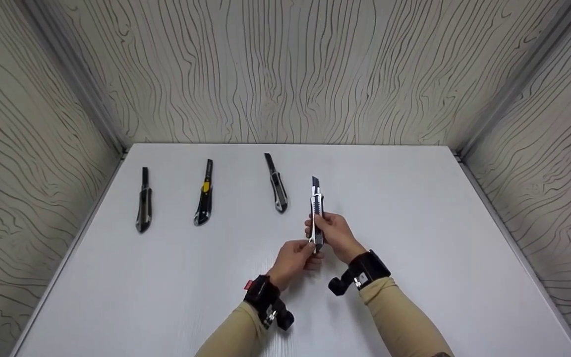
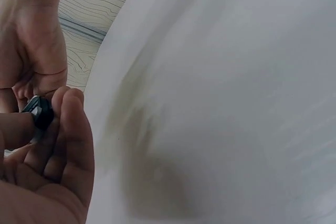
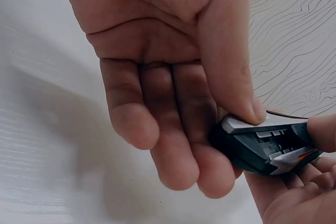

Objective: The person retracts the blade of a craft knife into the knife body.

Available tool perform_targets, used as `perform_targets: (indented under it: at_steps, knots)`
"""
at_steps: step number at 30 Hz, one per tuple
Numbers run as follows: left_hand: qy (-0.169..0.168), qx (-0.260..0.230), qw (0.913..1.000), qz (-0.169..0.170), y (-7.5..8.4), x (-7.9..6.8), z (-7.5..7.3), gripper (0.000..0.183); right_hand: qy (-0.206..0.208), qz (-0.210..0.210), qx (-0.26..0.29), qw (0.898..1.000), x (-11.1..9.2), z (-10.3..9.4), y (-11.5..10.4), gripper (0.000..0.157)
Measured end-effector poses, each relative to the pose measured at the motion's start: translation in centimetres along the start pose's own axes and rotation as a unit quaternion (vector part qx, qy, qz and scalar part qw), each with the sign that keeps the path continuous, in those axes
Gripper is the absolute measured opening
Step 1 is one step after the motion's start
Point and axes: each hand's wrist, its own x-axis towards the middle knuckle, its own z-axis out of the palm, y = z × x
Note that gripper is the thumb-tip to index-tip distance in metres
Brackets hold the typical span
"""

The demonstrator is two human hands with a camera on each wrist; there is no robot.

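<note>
A black and silver snap-off utility knife [image 1: 317,201] is held off the white table [image 1: 414,208], its dark tip pointing to the back wall. My right hand [image 1: 336,232] grips its handle from the right, thumb laid along the body. At the butt end, my left hand [image 1: 293,260] pinches the knife between thumb and fingers. Seen close in the right wrist view, the handle [image 3: 249,153] has a silver edge and a slot, and the right thumb presses its edge. Only the dark butt [image 2: 44,116] shows in the left wrist view, partly hidden by the left fingers.
Three more utility knives lie left of the hands: a black and silver one [image 1: 144,203], a black one with a yellow slider [image 1: 205,196], and a grey-black one [image 1: 277,186]. Wood-grain panels [image 1: 285,74] enclose the table at the back and sides.
</note>
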Motion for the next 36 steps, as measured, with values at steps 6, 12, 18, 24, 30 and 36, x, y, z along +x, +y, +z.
perform_targets:
  at_steps: [6,12,18,24,30,36]
  knots:
    - [0.003,0.011,0.9999,-0.006,-0.07,0.04,0.00,0.034,-0.008,-0.002,-0.005,1.000,-0.04,-0.09,0.14,0.034]
    - [0.007,0.013,0.9998,-0.013,-0.03,0.19,-0.01,0.033,-0.013,-0.007,0.001,1.000,0.00,-0.19,0.16,0.034]
    - [0.011,0.018,0.9996,-0.017,0.00,0.35,-0.06,0.033,-0.030,-0.017,0.005,0.999,-0.01,-0.25,0.15,0.037]
    - [0.013,0.024,0.9995,-0.017,0.07,0.28,-0.07,0.033,-0.045,-0.019,0.001,0.999,-0.06,-0.41,0.23,0.038]
    - [0.014,0.024,0.9995,-0.014,0.23,0.19,-0.05,0.033,-0.053,-0.024,-0.003,0.998,0.07,-0.62,0.33,0.039]
    - [0.015,0.017,0.9997,-0.004,-0.10,0.27,0.05,0.032,-0.060,-0.025,-0.018,0.998,0.06,-0.74,0.42,0.040]
